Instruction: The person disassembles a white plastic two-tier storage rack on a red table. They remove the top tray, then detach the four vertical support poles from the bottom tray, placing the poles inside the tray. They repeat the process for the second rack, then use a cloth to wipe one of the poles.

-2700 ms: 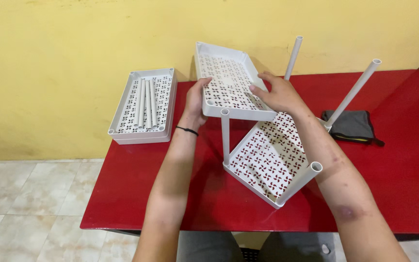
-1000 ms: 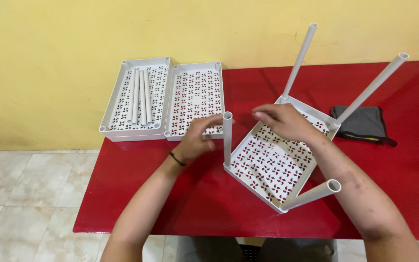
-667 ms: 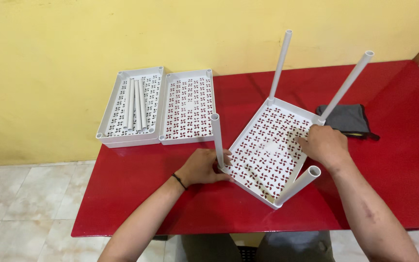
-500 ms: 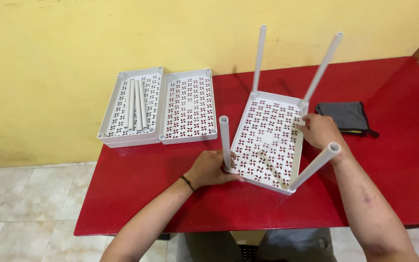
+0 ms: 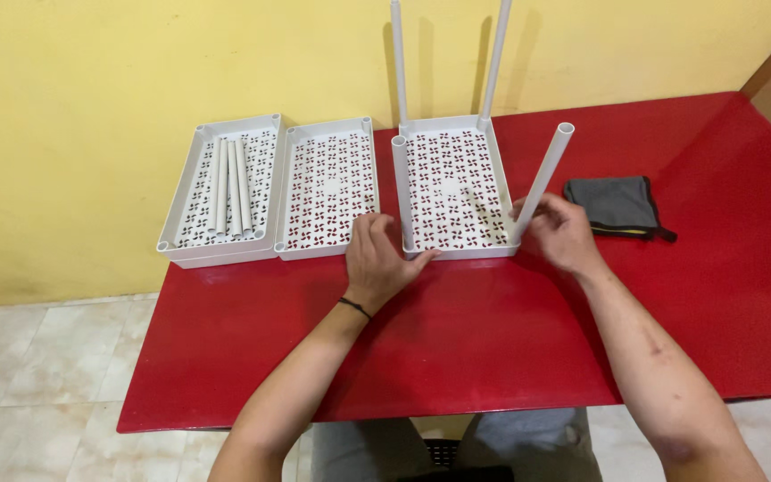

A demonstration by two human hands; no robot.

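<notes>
**A:** What are your hands on right now?

**B:** Your left hand (image 5: 377, 254) is cupped around the near left corner of the tray with posts (image 5: 451, 187), fingers curled at the foot of the near left post (image 5: 401, 192) and thumb along the tray's front edge. Your right hand (image 5: 559, 234) pinches the foot of the near right post (image 5: 544, 177) at the other front corner. Neither hand is spread flat — both grip plastic.

**A:** And where does that tray sit?

**B:** Flat on the red counter (image 5: 493, 330), at about 12 o'clock from you, its far edge toward the yellow wall (image 5: 91, 71). Four white posts rise from its corners; the two far ones run out of the top of the view. Nothing lies inside it, only the pinwheel-cut floor.

**A:** The other containers?

**B:** Just beside it, at 11 o'clock, lies an empty tray (image 5: 327, 189) of the same pattern, its right rim close to the posted one — I cannot tell if they touch. At 10 o'clock the leftmost tray (image 5: 191, 192), hanging over the counter's left edge, holds a bundle of loose white tubes (image 5: 229, 185) laid lengthwise, side by side. It seems to rest on another tray beneath it.

**A:** Anything crowding the hands?

**B:** At 2 o'clock a grey pouch (image 5: 616, 205) lies on the counter, near your right hand but apart from it.
</notes>
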